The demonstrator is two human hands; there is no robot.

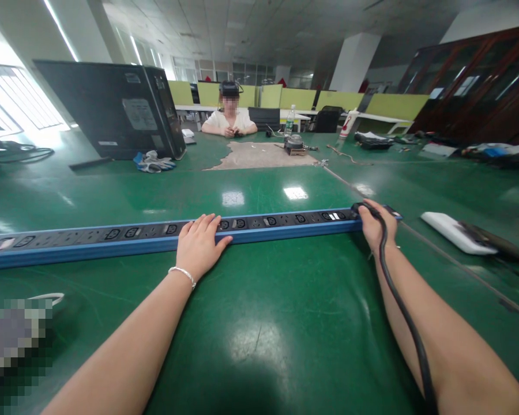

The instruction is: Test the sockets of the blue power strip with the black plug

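Observation:
A long blue power strip (266,233) with a black face of several sockets lies across the green table. My left hand (201,245) lies over its middle, fingers together reaching the far edge and thumb along the near side, holding it. Close to the strip's right end, my right hand (378,225) is closed around a black plug (358,208) at the socket face. Fingers hide part of the plug, so how deep it sits cannot be told. From it a thick black power cord (400,302) runs down over my right forearm.
A black computer case (95,109) and gloves (153,162) stand at the back left. Across the table sits a person (229,118). A white object (456,232) lies at right, beside a thin cord (462,268). At the lower left is a blurred-out object (11,337).

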